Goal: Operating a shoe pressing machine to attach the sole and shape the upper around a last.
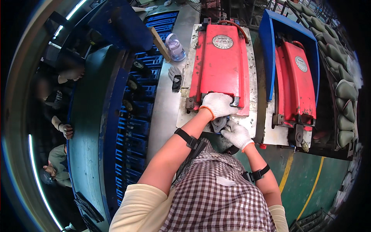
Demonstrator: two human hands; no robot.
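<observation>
My left hand (217,105), in a white knit glove with an orange cuff, is closed at the front end of a red machine cover (223,58). A metal handle (235,101) shows beside its knuckles, and its fingertips are mostly hidden. Just below, a dark grey rounded metal piece (219,123) juts from the front of the machine. Close to this piece, my right hand (237,135), also gloved in white, curls its fingers around something small that I cannot make out. A pale worn metal plate (251,92) lies under the red cover.
A similar red machine (295,77) stands on the right inside a blue guard (266,42). Beyond it, a rack holds several grey-green curved pieces (346,91). To the left are a clear plastic jug (176,48), a grey glove (174,72) and a blue slatted conveyor (133,131). Other people sit further left.
</observation>
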